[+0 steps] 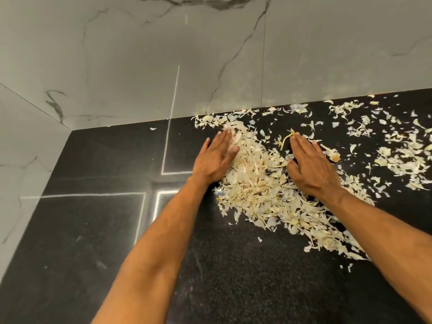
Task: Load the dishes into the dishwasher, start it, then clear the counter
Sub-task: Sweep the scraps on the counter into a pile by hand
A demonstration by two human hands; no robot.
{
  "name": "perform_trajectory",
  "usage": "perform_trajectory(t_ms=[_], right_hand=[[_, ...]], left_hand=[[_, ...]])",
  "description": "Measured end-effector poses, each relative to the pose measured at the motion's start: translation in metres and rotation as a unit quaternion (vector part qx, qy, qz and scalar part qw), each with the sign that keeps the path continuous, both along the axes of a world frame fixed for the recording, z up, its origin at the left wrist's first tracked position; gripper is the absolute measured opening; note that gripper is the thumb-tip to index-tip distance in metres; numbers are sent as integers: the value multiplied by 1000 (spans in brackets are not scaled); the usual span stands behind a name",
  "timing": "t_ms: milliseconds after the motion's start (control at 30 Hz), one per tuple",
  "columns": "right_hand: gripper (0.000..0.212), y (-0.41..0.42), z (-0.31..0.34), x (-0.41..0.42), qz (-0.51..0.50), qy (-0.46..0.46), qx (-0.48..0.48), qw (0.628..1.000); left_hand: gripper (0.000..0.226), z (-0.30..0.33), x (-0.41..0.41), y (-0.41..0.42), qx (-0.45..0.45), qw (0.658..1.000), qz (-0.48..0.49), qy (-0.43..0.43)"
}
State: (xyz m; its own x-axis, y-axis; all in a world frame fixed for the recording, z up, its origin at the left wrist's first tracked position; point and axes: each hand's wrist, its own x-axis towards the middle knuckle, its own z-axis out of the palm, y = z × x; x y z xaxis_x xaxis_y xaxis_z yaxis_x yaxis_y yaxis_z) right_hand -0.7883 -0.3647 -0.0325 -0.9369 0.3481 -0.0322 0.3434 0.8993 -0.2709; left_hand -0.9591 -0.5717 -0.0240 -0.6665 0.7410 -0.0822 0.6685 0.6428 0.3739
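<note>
A heap of pale, papery garlic peels (pixel 254 181) lies on the black stone counter (pixel 105 230). My left hand (pixel 216 157) rests flat at the heap's left side, fingers straight and pointing toward the wall. My right hand (pixel 311 167) lies flat on the heap's right side, fingers straight too. The heap sits between both hands. A thin yellowish stem (pixel 285 140) lies just left of my right fingertips. More peels trail under my right forearm toward the front.
Loose peels (pixel 402 155) are scattered over the counter to the right, up to the wall. A grey marble-look wall (pixel 210 54) rises behind the counter and turns a corner at the left (pixel 23 148). No dishwasher or dishes are in view.
</note>
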Motion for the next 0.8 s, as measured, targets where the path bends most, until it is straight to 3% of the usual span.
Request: perform_trajectory(t_ms=[100, 167, 367, 567, 800], right_hand=[[76, 0, 2, -1, 5, -7, 6, 1000], [78, -2, 0, -2, 7, -8, 2, 1000], [78, 0, -6, -2, 0, -8, -1, 1000], [77, 2, -6, -2, -6, -6, 5, 1000], [76, 0, -3, -3, -1, -3, 1, 1000]], left_hand=[[81, 5, -8, -8, 119, 989, 83, -32], [69, 7, -29, -29, 136, 978, 156, -6], [65, 3, -102, -98, -10, 962, 272, 28], [73, 0, -128, -96, -66, 954, 292, -1], [79, -2, -90, -21, -81, 975, 206, 29]])
